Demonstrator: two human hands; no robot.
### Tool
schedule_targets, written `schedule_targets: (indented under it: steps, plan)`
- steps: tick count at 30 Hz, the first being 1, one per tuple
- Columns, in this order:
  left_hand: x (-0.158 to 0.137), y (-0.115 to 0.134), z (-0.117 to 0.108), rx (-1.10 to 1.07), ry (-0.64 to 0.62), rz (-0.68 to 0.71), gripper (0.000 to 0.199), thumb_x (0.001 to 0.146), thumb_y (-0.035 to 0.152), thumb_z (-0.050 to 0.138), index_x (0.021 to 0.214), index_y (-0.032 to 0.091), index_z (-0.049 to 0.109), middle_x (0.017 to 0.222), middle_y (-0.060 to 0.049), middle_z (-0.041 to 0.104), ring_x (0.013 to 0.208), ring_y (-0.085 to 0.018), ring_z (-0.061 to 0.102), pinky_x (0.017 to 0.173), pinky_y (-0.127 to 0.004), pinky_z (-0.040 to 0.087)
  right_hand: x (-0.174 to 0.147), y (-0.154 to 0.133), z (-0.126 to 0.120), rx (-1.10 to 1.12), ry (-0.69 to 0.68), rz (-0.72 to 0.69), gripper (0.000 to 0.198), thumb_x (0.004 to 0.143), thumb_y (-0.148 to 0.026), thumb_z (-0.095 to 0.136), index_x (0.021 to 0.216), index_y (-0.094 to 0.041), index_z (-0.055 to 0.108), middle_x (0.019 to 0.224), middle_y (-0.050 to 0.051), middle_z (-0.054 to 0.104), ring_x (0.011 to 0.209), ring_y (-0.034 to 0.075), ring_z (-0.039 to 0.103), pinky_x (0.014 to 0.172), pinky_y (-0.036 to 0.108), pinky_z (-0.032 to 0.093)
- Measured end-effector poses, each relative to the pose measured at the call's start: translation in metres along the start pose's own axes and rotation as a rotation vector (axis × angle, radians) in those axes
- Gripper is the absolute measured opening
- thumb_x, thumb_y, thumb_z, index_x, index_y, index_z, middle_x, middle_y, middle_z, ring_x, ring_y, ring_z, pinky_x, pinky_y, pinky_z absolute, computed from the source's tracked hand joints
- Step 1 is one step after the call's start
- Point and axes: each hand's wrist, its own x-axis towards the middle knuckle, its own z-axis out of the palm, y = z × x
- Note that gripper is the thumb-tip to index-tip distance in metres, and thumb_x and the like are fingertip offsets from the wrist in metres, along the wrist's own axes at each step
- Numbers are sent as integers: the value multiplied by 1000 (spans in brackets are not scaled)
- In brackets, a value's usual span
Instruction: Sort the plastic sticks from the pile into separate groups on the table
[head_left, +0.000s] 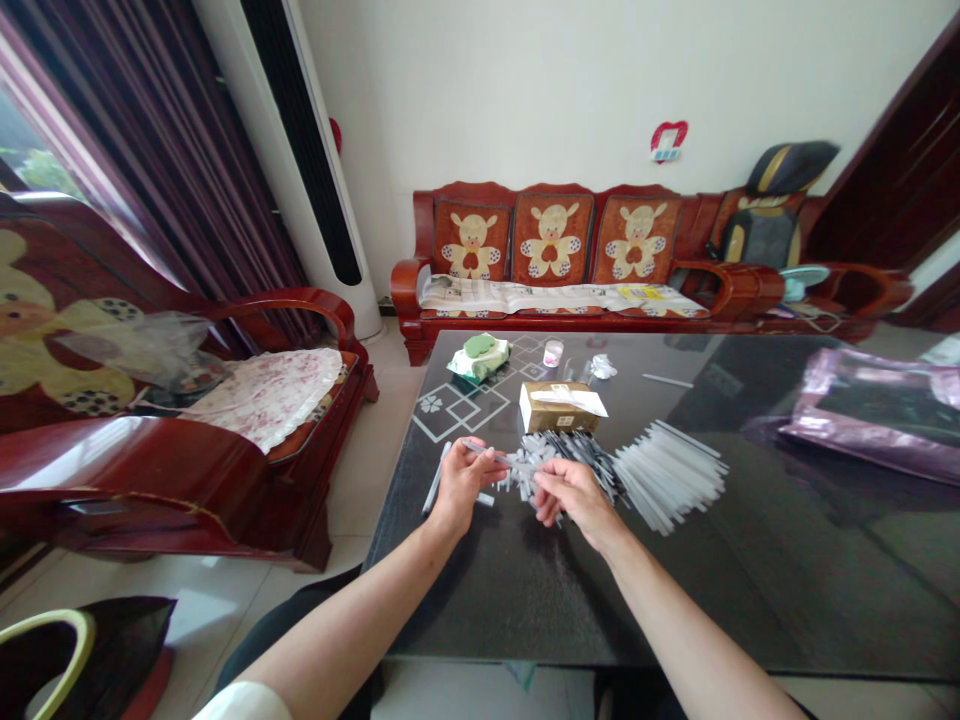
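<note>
My left hand [462, 482] is closed round a thin greyish tube [491, 454] that points toward my right hand. The fingers of my right hand [568, 494] are pinched together at the tube's far end; what they grip there is too small to make out. Just beyond my hands lies a heap of small white pieces [516, 477]. A pile of dark sticks [583, 452] touches it. To the right, many long whitish translucent tubes [670, 477] lie side by side. Left of my left hand is another tube [435, 482], with a short white piece [485, 499] nearby.
Behind the piles stands a gold tissue box [559, 411]. Farther back on the dark table [540, 600] are a wipes pack [480, 358], a small cup [553, 353], crumpled tissue [602, 367] and a lone tube [667, 381]. A purple plastic bag [870, 412] lies at right.
</note>
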Motion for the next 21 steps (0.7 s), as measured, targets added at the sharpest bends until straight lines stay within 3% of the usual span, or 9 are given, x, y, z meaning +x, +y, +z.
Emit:
schedule_targets:
  steps: [4, 8, 13, 17, 21]
  plan:
    - [0, 0, -1, -1, -2, 4, 42, 71, 35, 75, 94, 17, 46, 81, -7, 71, 72, -21, 71, 67, -33, 56, 0, -1, 1, 2, -5, 61, 42, 83, -55, 53, 77, -14, 57, 53, 2, 64, 40, 15, 61, 35, 21, 45]
    - [-1, -1, 0, 13, -12, -11, 41, 71, 36, 75, 94, 17, 46, 81, -7, 71, 72, -21, 70, 67, -33, 56, -1, -1, 2, -6, 0, 22, 41, 82, -55, 56, 83, -14, 59, 59, 2, 66, 45, 15, 63, 38, 22, 48]
    - [2, 1, -3, 138, -160, -64, 38, 75, 40, 71, 100, 16, 53, 83, -8, 70, 75, -21, 69, 70, -34, 55, -2, 2, 1, -110, -91, 22, 39, 79, -51, 60, 78, -12, 62, 55, 1, 64, 37, 10, 56, 31, 17, 40]
    - [15, 9, -16, 501, -174, 137, 37, 77, 33, 67, 110, 20, 62, 83, -5, 70, 74, -19, 67, 70, -30, 52, 0, 5, -5, -78, 35, 17, 38, 79, -50, 60, 79, -13, 63, 54, 0, 63, 35, 10, 55, 29, 17, 37]
    - [19, 18, -25, 959, -185, 318, 18, 74, 19, 63, 89, 22, 73, 83, -4, 68, 75, -19, 63, 74, -28, 47, 3, 6, -13, -12, 193, 29, 38, 76, -50, 63, 82, -13, 63, 51, 0, 61, 35, 11, 55, 28, 18, 38]
